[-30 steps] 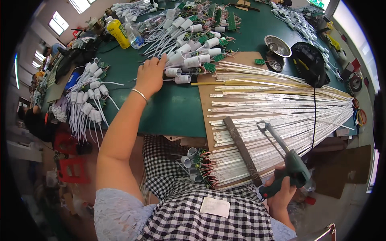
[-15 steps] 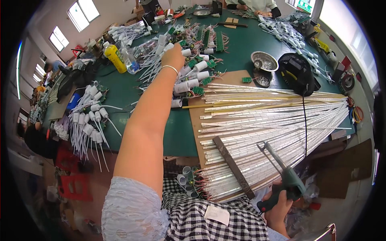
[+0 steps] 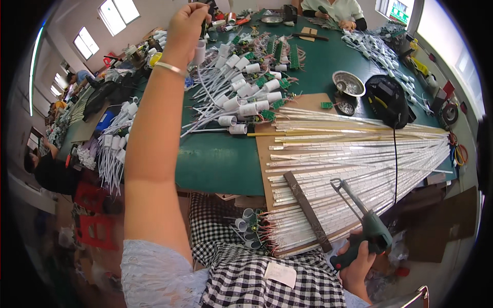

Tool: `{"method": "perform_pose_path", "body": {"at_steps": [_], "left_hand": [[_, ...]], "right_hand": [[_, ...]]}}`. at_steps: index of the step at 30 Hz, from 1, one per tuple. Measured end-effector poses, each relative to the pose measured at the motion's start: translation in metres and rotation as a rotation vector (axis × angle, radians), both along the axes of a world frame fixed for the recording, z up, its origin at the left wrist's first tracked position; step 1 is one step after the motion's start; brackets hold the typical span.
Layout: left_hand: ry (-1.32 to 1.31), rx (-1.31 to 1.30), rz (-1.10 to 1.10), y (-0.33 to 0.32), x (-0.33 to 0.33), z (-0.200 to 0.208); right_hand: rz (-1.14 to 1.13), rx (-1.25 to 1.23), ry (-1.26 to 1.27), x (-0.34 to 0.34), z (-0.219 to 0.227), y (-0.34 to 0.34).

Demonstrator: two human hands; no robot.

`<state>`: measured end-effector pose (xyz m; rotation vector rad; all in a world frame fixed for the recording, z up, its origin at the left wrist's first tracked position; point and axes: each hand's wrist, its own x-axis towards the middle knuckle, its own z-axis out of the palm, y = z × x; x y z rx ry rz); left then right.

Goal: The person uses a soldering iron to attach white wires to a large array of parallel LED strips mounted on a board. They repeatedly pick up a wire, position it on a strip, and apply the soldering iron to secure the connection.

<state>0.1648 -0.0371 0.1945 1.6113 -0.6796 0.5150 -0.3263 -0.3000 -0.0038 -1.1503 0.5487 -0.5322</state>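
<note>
My left hand (image 3: 187, 31) is raised high over the far left of the table, fingers pinched together. Below its fingers hangs a white cylindrical end cap (image 3: 199, 54) with a white cord trailing down; the grip itself is partly hidden. In my right hand (image 3: 356, 267), low at the right, is a dark green soldering gun (image 3: 377, 231), its thin metal tip pointing up and left over the LED strips (image 3: 339, 159). A pile of white end caps (image 3: 249, 109) with cords and small green circuit boards (image 3: 268, 115) lies beyond the strips.
A dark bar (image 3: 308, 210) lies across the strips. Behind them stand a metal bowl (image 3: 349, 83) and a black mesh-covered device (image 3: 386, 100) with a hanging cord. More corded caps (image 3: 113, 146) overhang the left edge. A co-worker (image 3: 334, 13) sits across the table.
My left hand has risen from the pile, up and to the left, with a white end cap. The view has shifted slightly. My right hand still holds the soldering gun.
</note>
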Motion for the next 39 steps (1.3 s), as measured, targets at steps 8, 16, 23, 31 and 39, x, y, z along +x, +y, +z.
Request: {"method": "perform_pose_path", "body": {"at_steps": [8,16,23,31,39], "left_hand": [[-0.522,0.844,-0.076,-0.010,-0.239,-0.153],[-0.282,0.760,-0.048,-0.007,-0.301,-0.219],[-0.330,0.776,-0.018,-0.008,-0.300,-0.222],[-0.315,0.803,-0.005,-0.012,-0.295,-0.219],[-0.270,0.746,-0.016,-0.012,-0.293,-0.222]], "right_hand": [[0.198,-0.012,0.051,-0.002,0.011,0.011],[0.409,-0.036,0.089,-0.008,0.001,0.016],[0.661,-0.273,0.231,-0.020,-0.017,0.002],[0.601,-0.220,0.199,-0.012,-0.005,0.010],[0.510,-0.255,0.234,-0.016,-0.008,0.014]]}}
